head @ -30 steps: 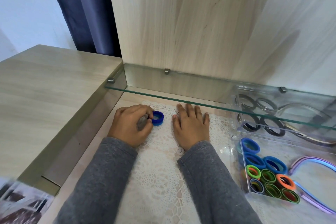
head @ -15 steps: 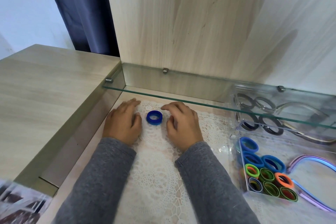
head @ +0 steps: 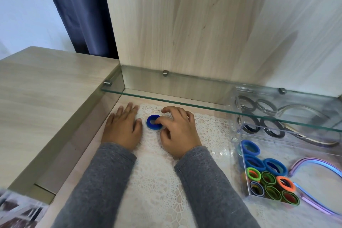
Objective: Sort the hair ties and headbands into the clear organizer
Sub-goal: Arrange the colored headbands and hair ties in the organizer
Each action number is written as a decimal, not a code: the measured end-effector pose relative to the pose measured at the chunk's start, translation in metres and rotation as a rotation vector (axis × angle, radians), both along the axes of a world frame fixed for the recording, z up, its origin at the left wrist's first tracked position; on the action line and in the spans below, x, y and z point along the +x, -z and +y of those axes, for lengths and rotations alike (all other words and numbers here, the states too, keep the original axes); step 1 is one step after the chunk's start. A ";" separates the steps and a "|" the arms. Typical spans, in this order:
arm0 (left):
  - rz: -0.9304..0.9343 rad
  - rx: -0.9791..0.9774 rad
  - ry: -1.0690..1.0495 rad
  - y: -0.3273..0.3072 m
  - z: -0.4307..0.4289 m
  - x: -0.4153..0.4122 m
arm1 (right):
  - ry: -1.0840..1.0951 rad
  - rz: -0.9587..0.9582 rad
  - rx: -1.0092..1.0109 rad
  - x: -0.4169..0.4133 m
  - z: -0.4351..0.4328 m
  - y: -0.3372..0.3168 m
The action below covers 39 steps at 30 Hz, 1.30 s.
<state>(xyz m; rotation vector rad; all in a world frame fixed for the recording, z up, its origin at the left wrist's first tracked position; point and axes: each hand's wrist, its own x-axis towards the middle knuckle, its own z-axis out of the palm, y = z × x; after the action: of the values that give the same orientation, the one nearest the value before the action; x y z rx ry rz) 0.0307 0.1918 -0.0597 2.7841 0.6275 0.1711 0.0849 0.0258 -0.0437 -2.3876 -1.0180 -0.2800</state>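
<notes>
L hand beside tie, R hand pinching

Blue hair tie outside the clear organizer
The thick ring lies well left of it; coloured ties stand packed inside, purple headbands just right of them.

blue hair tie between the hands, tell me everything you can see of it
The blue hair tie is a thick, dark blue ring, seemingly soft fabric, with lace showing through its open centre. It lies flat on the white lace mat, just in front of the glass shelf edge and outside the clear organizer. The right hand pinches its right rim with curled fingertips. The left hand lies flat beside it, thumb close to its left side, contact unclear.
</notes>
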 end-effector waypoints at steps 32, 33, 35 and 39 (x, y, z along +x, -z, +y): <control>-0.350 0.183 0.165 -0.004 -0.038 -0.020 | 0.027 0.072 -0.350 -0.025 -0.061 -0.036; -0.339 0.167 0.180 -0.003 -0.042 -0.021 | 0.030 0.061 -0.350 -0.027 -0.063 -0.037; -0.331 0.129 0.221 0.000 -0.049 -0.026 | 0.035 0.034 -0.349 -0.030 -0.067 -0.037; -0.373 0.037 0.350 0.004 -0.069 -0.036 | 0.047 -0.004 -0.354 -0.035 -0.074 -0.040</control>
<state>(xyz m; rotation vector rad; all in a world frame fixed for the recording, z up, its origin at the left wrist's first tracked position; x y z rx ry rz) -0.0057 0.1226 -0.0640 2.7343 0.0468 0.6098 0.0494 -0.0477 -0.0039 -2.7299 -1.0895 -0.1288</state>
